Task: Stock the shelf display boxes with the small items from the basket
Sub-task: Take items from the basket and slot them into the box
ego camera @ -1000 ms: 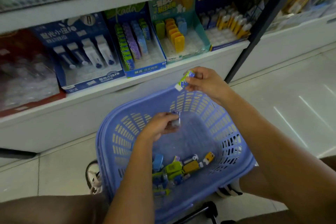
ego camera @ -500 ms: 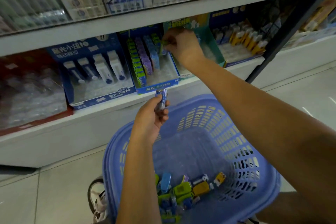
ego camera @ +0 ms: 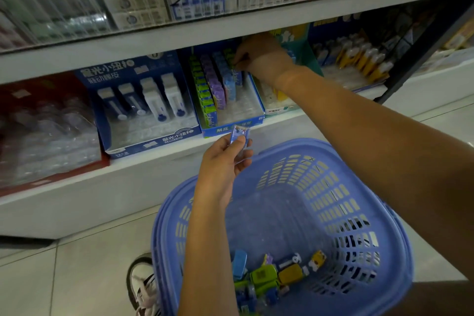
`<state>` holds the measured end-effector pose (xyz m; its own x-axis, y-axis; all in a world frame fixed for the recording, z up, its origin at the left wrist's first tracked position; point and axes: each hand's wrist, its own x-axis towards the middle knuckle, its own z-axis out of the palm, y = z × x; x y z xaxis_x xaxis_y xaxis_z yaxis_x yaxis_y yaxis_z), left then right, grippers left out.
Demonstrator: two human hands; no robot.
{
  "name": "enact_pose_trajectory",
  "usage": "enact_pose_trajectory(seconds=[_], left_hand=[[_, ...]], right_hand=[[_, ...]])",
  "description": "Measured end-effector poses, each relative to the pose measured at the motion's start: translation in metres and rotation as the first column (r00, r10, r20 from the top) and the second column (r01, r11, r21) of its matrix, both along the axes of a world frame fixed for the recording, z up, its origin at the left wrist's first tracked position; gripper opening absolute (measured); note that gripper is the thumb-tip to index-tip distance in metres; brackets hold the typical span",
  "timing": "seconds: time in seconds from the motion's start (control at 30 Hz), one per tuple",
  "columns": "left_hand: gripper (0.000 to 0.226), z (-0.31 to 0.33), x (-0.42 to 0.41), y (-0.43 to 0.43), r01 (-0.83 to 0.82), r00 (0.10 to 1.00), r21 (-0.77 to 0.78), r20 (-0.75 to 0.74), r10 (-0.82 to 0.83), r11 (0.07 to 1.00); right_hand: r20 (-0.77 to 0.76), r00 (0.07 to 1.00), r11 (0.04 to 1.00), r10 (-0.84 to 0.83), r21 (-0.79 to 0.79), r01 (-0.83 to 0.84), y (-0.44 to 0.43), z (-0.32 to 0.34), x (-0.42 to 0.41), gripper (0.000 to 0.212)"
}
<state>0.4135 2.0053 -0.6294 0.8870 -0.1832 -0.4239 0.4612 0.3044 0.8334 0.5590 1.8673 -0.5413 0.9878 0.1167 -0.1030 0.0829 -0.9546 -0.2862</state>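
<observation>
Left hand (ego camera: 225,164) pinches 1 blue eraser (ego camera: 240,135) above basket (ego camera: 395,251) rim, just below the box (ego camera: 232,129); right hand (ego camera: 261,59) at box's back row, fingertips pinched on something green; loose items (ego camera: 266,274) lie on basket floor.

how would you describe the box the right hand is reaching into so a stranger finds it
On the lower shelf, find the blue box directly above the basket, second blue one from the left. The right hand is at its back. Unlike its neighbours, it holds slanted rows of green, purple and blue packs.
</observation>
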Motion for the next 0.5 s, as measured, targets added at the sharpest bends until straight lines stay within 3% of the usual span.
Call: enact_pose_trajectory(seconds=[0.2,0.27,0.37,0.43,0.5], left_hand=[[0.021,0.009,-0.001,-0.001,-0.026,1.0,-0.089,0.015,0.027,0.996],[0.021,0.012,-0.003,-0.004,-0.027,0.999,-0.068,0.038,0.03,0.997],[0.02,0.015,-0.007,-0.008,-0.079,0.992,0.006,0.099,0.078,0.997],[0.016,0.019,-0.009,-0.012,-0.146,0.982,0.045,0.129,0.14,0.988],[0.016,0.024,-0.011,-0.017,-0.193,0.97,0.109,0.17,0.173,0.975]], right_hand=[[0.041,0.998,0.999,-0.045,-0.029,0.046,0.0,-0.009,0.001,0.03],[0.13,0.991,1.0,-0.017,0.016,0.015,-0.002,-0.011,-0.008,0.03],[0.204,0.979,0.961,-0.032,0.275,-0.026,-0.012,-0.014,-0.037,0.024],[0.131,0.991,0.878,0.002,0.475,-0.065,-0.022,-0.013,-0.063,0.016],[0.021,0.995,0.824,0.099,0.559,-0.093,-0.034,-0.011,-0.092,0.015]])
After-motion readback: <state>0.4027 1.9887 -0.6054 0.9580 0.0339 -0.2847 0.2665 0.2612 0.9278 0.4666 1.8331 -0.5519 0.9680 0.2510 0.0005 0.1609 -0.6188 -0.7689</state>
